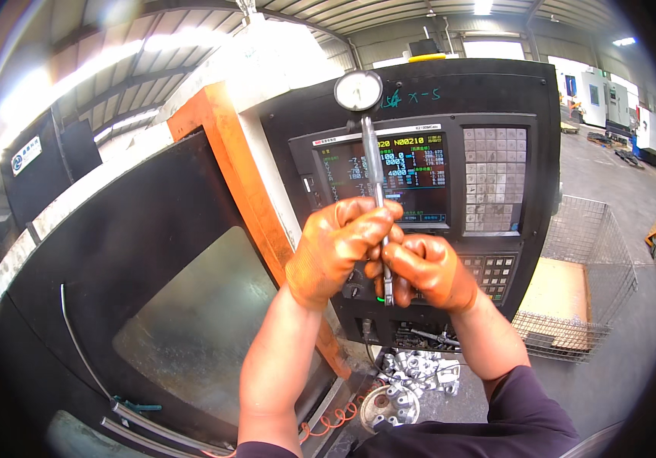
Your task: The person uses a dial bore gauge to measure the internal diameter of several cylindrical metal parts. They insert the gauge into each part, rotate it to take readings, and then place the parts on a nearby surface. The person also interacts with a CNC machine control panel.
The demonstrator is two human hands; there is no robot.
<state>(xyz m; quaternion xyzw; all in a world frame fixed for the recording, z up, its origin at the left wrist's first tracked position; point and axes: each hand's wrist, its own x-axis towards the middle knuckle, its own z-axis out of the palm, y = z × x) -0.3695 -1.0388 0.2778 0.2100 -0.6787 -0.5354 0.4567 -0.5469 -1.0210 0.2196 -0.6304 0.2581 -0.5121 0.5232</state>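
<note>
Two hands in orange rubber gloves hold a long-stemmed dial gauge (374, 175) upright in front of a machine's control panel (473, 99). The left hand (339, 244) has its grip closed around the middle of the thin metal stem, fingers curled over it; the right hand (429, 269) is closed on the stem just below, touching the left, with the stem's lower tip showing between thumb and fingers. The gauge's round white dial face (358, 90) stands well above both hands, at the top edge of the panel.

Behind the stem glows a rectangular screen (412, 172) with coloured readouts, and to its right sits a square grey keypad (494, 179); a smaller block of keys (498, 269) lies below it, just beside the right hand. Blue handwritten marks run across the black panel near the dial. An orange upright (240, 175) borders the panel on the left, beside the machine's dark door with its smeared window (198, 320). A small oblong white sign with a round blue mark (26, 155) hangs on a dark cabinet at far left.

Below the hands, a heap of silvery machined parts (420, 370) lies under the panel, next to a round metal piece (389, 404) and a coiled orange hose (336, 420). At right stands a wire mesh cage (607, 259) lined with brown board, its contents not visible.
</note>
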